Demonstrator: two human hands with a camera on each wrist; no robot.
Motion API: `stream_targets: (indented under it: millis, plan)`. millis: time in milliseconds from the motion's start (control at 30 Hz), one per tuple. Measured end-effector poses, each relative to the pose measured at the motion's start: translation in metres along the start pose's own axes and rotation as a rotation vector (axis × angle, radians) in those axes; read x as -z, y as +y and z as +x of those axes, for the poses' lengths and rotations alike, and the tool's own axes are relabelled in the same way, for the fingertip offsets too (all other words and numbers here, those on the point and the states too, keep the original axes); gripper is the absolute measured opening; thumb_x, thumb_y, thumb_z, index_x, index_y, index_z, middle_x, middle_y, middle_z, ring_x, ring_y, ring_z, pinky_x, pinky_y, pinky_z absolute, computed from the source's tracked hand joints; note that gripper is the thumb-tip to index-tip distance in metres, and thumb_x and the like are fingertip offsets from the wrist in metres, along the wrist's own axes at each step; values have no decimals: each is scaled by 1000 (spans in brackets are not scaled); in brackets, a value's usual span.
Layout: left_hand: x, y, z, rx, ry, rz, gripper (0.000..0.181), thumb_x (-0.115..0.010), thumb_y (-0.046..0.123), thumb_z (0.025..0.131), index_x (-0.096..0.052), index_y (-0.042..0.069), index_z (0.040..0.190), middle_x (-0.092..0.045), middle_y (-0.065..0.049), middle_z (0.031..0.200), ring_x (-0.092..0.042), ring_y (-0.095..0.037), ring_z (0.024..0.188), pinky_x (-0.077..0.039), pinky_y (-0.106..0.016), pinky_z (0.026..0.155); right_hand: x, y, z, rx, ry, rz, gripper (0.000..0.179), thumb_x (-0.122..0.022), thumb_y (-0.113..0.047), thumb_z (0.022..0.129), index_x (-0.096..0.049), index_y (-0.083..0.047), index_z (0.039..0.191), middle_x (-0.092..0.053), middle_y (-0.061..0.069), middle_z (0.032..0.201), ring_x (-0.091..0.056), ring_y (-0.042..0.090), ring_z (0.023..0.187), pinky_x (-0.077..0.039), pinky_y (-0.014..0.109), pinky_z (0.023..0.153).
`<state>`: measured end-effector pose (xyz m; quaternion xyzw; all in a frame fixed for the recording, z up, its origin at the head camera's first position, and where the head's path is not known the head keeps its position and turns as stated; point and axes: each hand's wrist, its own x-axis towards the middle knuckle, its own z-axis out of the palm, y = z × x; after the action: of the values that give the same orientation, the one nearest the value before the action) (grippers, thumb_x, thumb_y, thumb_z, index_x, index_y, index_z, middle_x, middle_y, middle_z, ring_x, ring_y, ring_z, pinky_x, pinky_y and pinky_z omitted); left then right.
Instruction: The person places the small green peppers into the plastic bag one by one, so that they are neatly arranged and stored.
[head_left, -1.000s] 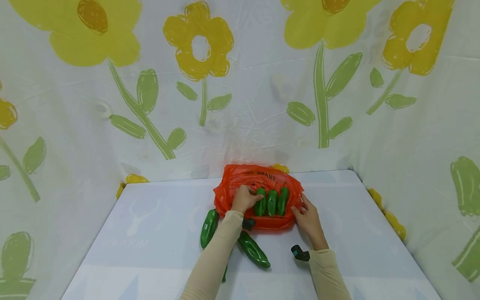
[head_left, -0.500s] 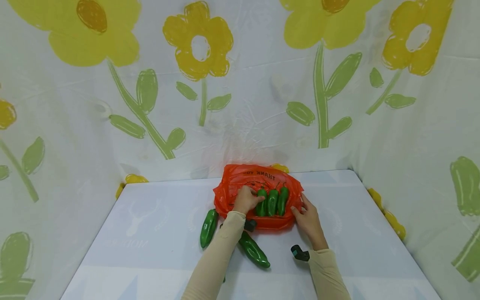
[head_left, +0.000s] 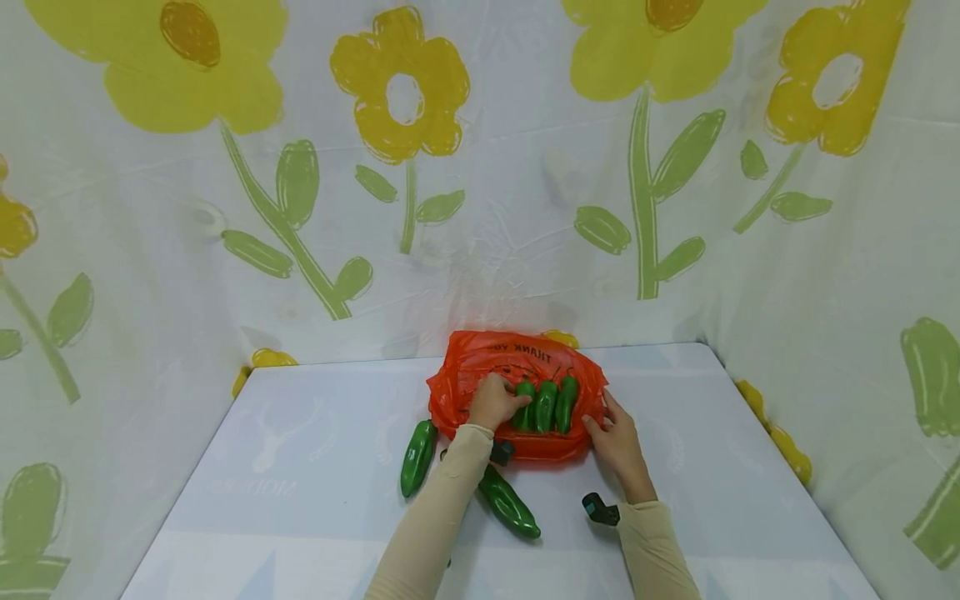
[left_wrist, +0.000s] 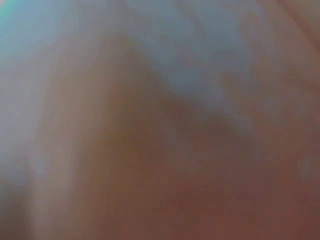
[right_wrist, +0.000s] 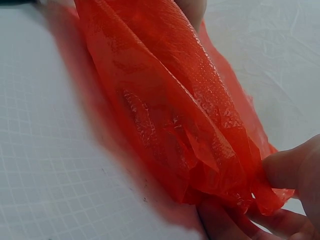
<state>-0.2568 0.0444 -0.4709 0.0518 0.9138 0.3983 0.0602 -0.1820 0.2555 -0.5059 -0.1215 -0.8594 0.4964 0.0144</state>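
A red plastic bag (head_left: 543, 450) lies with its mouth spread at the back of the table; three green peppers sit side by side in it. My left hand (head_left: 491, 402) reaches inside and holds the leftmost pepper (head_left: 526, 412), its thumb on the pepper's side. Beside that one are the middle pepper (head_left: 545, 407) and the right pepper (head_left: 567, 404). My right hand (head_left: 618, 442) grips the bag's right edge; in the right wrist view, the thumb (right_wrist: 290, 167) and fingers pinch the crumpled film (right_wrist: 150, 100). Blur hides everything in the left wrist view.
On the white table (head_left: 300, 500), one green pepper (head_left: 417, 458) lies left of the bag and another pepper (head_left: 510, 504) in front, partly under the left forearm. A flower-printed curtain (head_left: 525, 275) rises behind the table. A dark wrist camera (head_left: 600, 508) sits by the right sleeve.
My left hand has shifted slightly right and down with the leftmost pepper, closer to the middle one. The right hand stays at the bag's edge.
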Motion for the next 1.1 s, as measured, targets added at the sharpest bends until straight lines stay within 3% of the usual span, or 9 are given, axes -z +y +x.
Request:
stream_targets:
  millis: [100,267,433,500,567,700,833,967,1100]
  plan:
    - [2,0,-2,-14,-2,7,26,-86,25,86,-79,0,90,-73,-8,81,-53,-14,69,-48,-28,62,0,0,0,-3,2,6,70,-56,-15,105,-20,-4,164,-36,28,163,-45,47,144,-46,57,112]
    - [4,-1,-1,-18,-13,31,28,-84,27,87,-79,0,94,-75,-9,87,-55,-13,70,-53,-31,65,-2,-1,1,-18,-3,10,71,-56,-17,105,-20,-5,165,-37,29,161,-49,48,140,-49,56,110]
    - [9,-3,3,-11,-58,10,35,-80,32,91,-75,-1,84,-52,2,61,-44,-12,57,-37,-27,51,-2,0,0,-30,-14,18,71,-55,-17,105,-18,-6,165,-37,28,162,-48,47,140,-48,56,110]
    - [13,-3,3,-16,-67,-14,36,-77,33,93,-76,-3,90,-45,4,59,-41,-11,56,-33,-26,51,-1,0,-1,-26,-14,15,71,-55,-17,105,-18,-5,165,-38,29,161,-50,48,138,-49,56,110]
    - [19,-2,2,-29,-64,-37,38,-75,34,95,-76,-4,101,-47,2,59,-43,-12,56,-34,-26,52,-1,0,-1,-24,-13,13,71,-55,-17,105,-18,-5,165,-38,30,160,-51,48,136,-49,56,109]
    - [31,-1,-4,-63,-34,-70,42,-72,35,97,-74,-2,118,-73,-7,83,-63,-15,70,-53,-30,65,-1,1,-1,-26,-12,13,71,-55,-17,105,-18,-6,165,-39,30,159,-50,47,138,-48,57,111]
    - [41,-2,-11,-86,5,-99,40,-72,36,97,-75,2,118,-77,-14,113,-72,-27,96,-60,-45,87,0,2,-1,-23,-19,13,71,-55,-17,105,-18,-6,165,-38,29,160,-46,47,141,-45,58,113]
    - [53,-4,-19,-116,43,-131,38,-71,37,98,-76,5,119,-76,-12,118,-71,-30,107,-59,-49,93,1,2,-1,-17,-22,17,71,-54,-17,105,-18,-5,165,-37,28,161,-45,47,143,-44,58,114]
    - [67,-4,-29,-159,86,-155,33,-71,35,97,-77,9,117,-77,-9,114,-71,-25,100,-59,-44,88,-1,2,1,-14,-18,19,71,-55,-17,105,-18,-5,165,-36,28,162,-44,46,143,-45,58,113]
